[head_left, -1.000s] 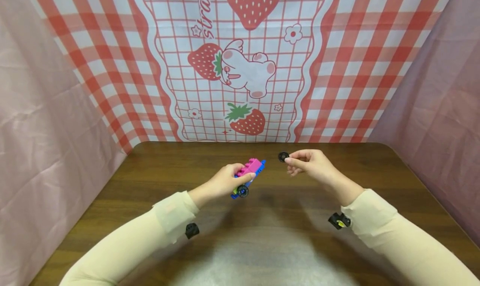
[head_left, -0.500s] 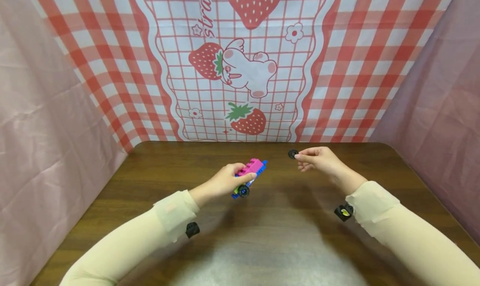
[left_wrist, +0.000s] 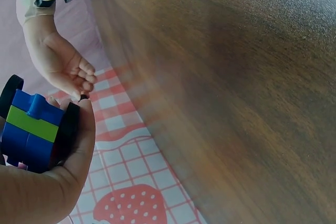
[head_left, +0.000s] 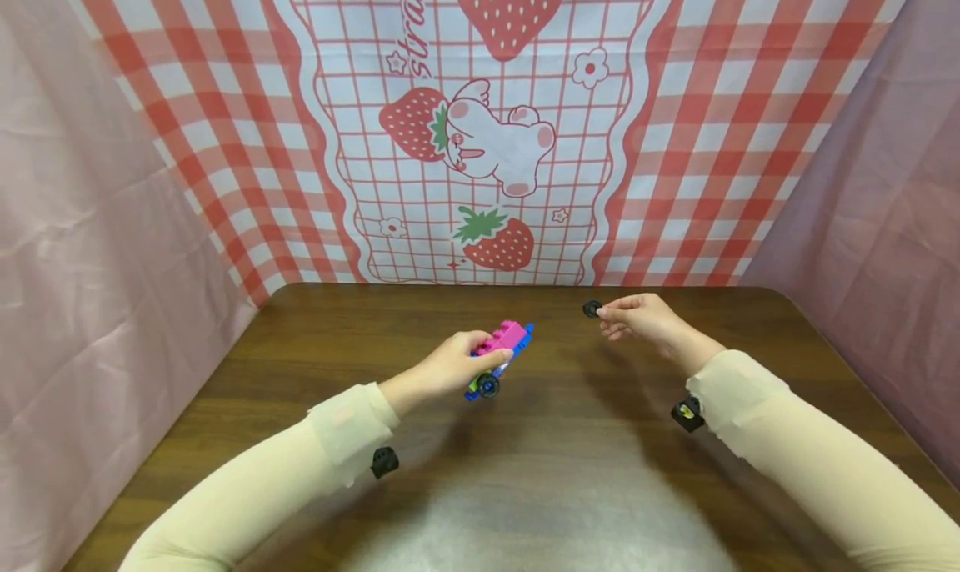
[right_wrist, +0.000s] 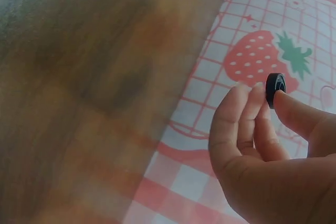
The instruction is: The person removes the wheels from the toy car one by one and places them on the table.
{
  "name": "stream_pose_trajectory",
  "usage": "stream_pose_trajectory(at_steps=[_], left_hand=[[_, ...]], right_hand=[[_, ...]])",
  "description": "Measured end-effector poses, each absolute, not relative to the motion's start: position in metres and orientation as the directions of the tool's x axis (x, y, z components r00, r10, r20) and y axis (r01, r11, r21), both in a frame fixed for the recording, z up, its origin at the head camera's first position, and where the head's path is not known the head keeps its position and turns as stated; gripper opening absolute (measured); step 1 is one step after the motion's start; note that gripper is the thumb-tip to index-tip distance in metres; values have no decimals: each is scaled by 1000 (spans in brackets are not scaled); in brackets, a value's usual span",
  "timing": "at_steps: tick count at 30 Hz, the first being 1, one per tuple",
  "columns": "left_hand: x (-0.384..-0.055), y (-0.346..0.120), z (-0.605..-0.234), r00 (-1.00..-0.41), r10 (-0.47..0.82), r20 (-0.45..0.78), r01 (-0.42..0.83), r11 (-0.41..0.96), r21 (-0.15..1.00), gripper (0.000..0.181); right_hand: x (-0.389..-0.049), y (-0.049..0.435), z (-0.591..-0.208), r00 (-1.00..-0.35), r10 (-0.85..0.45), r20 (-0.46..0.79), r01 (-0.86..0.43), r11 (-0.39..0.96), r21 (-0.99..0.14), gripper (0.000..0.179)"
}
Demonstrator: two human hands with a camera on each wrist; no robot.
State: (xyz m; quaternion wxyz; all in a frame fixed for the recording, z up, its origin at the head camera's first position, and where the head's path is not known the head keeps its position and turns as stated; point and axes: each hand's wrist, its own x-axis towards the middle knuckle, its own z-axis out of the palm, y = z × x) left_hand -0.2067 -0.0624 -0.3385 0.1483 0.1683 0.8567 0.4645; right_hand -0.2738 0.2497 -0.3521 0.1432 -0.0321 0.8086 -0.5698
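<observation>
A toy car of building blocks (head_left: 510, 335), with a pink block on top and a blue base, is tilted in the air in the head view. My left hand (head_left: 450, 363) grips it, thumb along its side. One black wheel (head_left: 488, 385) sits at its near end; the left wrist view shows its blue and lime-green end (left_wrist: 32, 124) with a wheel on either side. To the right, apart from the car, my right hand (head_left: 648, 320) pinches a loose black wheel (right_wrist: 275, 91) between thumb and fingers.
Both hands are above a brown wooden table (head_left: 540, 472). A red-and-white checked cloth with strawberries (head_left: 495, 243) hangs behind its far edge. Pink cloth (head_left: 97, 247) hangs on both sides. Small black devices (head_left: 386, 462) are strapped at both wrists.
My right hand has moved right and slightly away with the loose wheel, widening the gap to the car, and the wheel has turned. The left hand holds the car almost still.
</observation>
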Motion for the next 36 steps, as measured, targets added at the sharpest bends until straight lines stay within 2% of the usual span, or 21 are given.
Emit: stream_pose_trajectory(at_steps=[7, 14, 17, 26, 29, 36], left_hand=[[-206, -63, -339, -905, 416, -90, 150, 510, 847, 37], [-207, -64, -341, -904, 421, -78, 168, 517, 839, 36], [-206, -64, -341, -904, 421, -72, 177, 523, 834, 35], [-204, -65, -338, -910, 406, -78, 179, 556, 812, 36], [-205, -65, -338, -912, 404, -69, 191, 568, 800, 36], [-205, -66, -344, -904, 422, -76, 187, 547, 816, 37]], right_hand=[[-278, 250, -362, -951, -219, -219, 162, 253, -954, 37], [-282, 251, -371, -928, -253, -274, 253, 110, -961, 11], [-283, 252, -375, -923, -253, -290, 278, 85, -957, 7], [-291, 250, -384, -913, -224, -341, 291, 227, -929, 34], [-293, 250, -387, -906, -196, -376, 321, 263, -910, 31], [-293, 249, -392, -874, -163, -457, 415, 240, -878, 17]])
